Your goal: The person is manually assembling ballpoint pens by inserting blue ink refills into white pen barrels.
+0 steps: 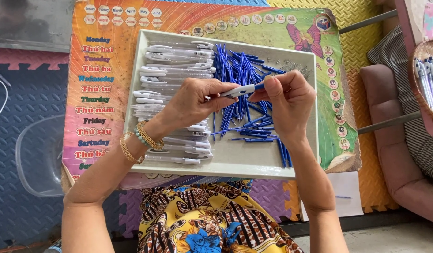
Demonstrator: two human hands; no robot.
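At the centre of the frame, the left hand (190,100) pinches a white plastic pen barrel (237,91) between thumb and fingers, holding it almost level above a shallow white rectangular tray (235,161). The right hand (286,98) closes its fingertips on a thin blue pen refill (259,86) that meets the barrel's right end. In the tray, a stack of white and clear pen barrels (176,70) fills the left half, and a loose heap of blue refills (242,70) lies just right of it. The tray rests on a colourful printed board (104,70) over foam floor mats (19,187).
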